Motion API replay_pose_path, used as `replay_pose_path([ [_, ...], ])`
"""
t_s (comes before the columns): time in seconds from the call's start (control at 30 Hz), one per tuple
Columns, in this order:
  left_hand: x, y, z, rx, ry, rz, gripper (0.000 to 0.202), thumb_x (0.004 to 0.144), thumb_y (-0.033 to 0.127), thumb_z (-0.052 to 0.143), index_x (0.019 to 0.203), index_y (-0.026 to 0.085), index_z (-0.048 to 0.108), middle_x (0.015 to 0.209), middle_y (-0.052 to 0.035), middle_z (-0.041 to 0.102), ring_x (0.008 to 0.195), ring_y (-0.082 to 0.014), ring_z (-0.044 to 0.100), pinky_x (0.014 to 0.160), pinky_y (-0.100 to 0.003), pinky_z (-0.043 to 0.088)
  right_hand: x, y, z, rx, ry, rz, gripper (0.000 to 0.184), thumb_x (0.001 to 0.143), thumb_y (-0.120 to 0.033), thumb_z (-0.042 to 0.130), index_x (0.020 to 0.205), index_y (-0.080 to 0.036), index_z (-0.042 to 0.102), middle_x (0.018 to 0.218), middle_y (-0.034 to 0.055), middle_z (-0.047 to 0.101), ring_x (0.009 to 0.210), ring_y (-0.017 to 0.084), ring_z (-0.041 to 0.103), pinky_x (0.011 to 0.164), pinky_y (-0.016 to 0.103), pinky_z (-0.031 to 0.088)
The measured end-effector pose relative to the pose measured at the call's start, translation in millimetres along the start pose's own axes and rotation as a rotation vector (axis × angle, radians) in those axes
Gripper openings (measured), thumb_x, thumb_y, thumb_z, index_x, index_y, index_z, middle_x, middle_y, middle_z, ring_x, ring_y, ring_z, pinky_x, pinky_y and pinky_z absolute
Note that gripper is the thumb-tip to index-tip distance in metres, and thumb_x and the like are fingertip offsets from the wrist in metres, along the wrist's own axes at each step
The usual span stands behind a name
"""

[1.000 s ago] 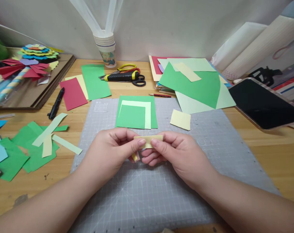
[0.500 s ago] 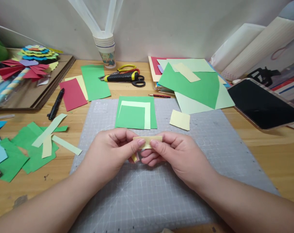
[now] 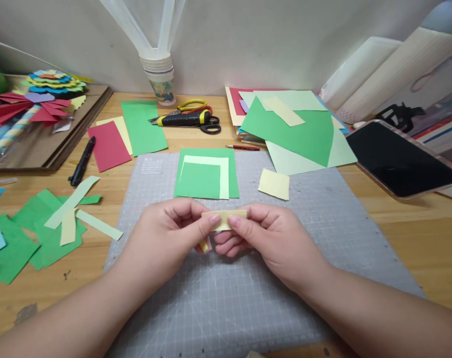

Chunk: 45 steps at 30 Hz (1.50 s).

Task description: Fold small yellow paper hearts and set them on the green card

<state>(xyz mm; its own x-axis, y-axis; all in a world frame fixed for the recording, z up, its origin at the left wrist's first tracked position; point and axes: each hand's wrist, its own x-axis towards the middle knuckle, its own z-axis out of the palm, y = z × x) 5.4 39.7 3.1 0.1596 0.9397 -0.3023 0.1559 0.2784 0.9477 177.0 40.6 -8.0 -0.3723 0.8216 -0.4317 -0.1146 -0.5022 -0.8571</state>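
Just below the centre of the frame, above the grey cutting mat, the left hand and right hand pinch a folded pale-yellow paper strip between thumbs and fingertips; it looks light, thin, easily creased, best gripped at its ends.

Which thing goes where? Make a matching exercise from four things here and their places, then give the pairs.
Things
1. yellow strip
2. black pen
3. phone
4. stack of paper cups

Places
A. far right, dark screen facing up
B. pinched between the left hand and right hand, above the cutting mat
C. at the back, near the wall
D. just left of the red sheet

Pairs: 1-B, 2-D, 3-A, 4-C
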Motion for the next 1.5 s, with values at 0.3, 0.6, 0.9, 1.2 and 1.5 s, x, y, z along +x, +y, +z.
replay_pose_path([
  [0.3, 0.3, 0.9, 1.0, 0.008, -0.027, 0.017, 0.018, 0.079, 0.027, 0.066, 0.064, 0.017, 0.062, 0.053, 0.0055, 0.060, 0.049, -0.0066, 0.053, 0.049, -0.016, 0.043, -0.5, 0.7, -0.8, -0.016, -0.029, -0.016, 0.024, 0.080, -0.039, 0.068, 0.077, -0.016, 0.068, 0.071, 0.0032, 0.073, 0.065, 0.013, 0.070, 0.062, 0.024, 0.057],
  [0.6, -6.3, 1.8, 0.4, 0.262, -0.229, 0.112, 0.017, 0.086, 0.027, 0.051, 0.072, 0.019, 0.054, 0.063, 0.0027, 0.058, 0.060, -0.0117, 0.053, 0.053, -0.021, 0.039, -3.9, 0.9, 2.3, -0.206, -0.065, -0.021, 0.016, 0.079, -0.025, 0.064, 0.067, -0.017, 0.056, 0.057, -0.0022, 0.062, 0.050, 0.008, 0.057, 0.050, 0.019, 0.047],
  [0.9, -3.4, 3.0, 3.2, 0.105, -0.200, 0.104, 0.018, 0.083, 0.023, 0.053, 0.066, 0.018, 0.050, 0.061, 0.0057, 0.050, 0.057, -0.0085, 0.046, 0.052, -0.018, 0.035, -3.7, 0.3, 0.9, -0.175, -0.023, -0.186, 0.012, 0.075, -0.024, 0.068, 0.071, -0.018, 0.058, 0.063, -0.0024, 0.059, 0.055, 0.009, 0.052, 0.049, 0.020, 0.042],
  [1.2, -4.5, -1.2, -0.6, 0.053, -0.131, 0.126, 0.016, 0.084, 0.022, 0.055, 0.068, 0.019, 0.053, 0.064, 0.0061, 0.051, 0.061, -0.0081, 0.046, 0.056, -0.017, 0.037, -2.7, -1.2, 1.3, -0.093, -0.007, -0.183, 0.026, 0.072, -0.029, 0.074, 0.063, -0.018, 0.052, 0.062, -0.0042, 0.053, 0.056, 0.008, 0.047, 0.053, 0.021, 0.039],
  [1.5, -4.0, 0.1, -0.1, 0.052, -0.111, 0.130, 0.016, 0.084, 0.022, 0.056, 0.069, 0.019, 0.054, 0.064, 0.0063, 0.053, 0.062, -0.0079, 0.047, 0.057, -0.016, 0.037, -2.4, -0.1, -2.9, -0.067, -0.019, -0.198, 0.027, 0.074, -0.037, 0.073, 0.065, -0.018, 0.056, 0.063, -0.0024, 0.056, 0.063, 0.011, 0.051, 0.063, 0.025, 0.042],
])
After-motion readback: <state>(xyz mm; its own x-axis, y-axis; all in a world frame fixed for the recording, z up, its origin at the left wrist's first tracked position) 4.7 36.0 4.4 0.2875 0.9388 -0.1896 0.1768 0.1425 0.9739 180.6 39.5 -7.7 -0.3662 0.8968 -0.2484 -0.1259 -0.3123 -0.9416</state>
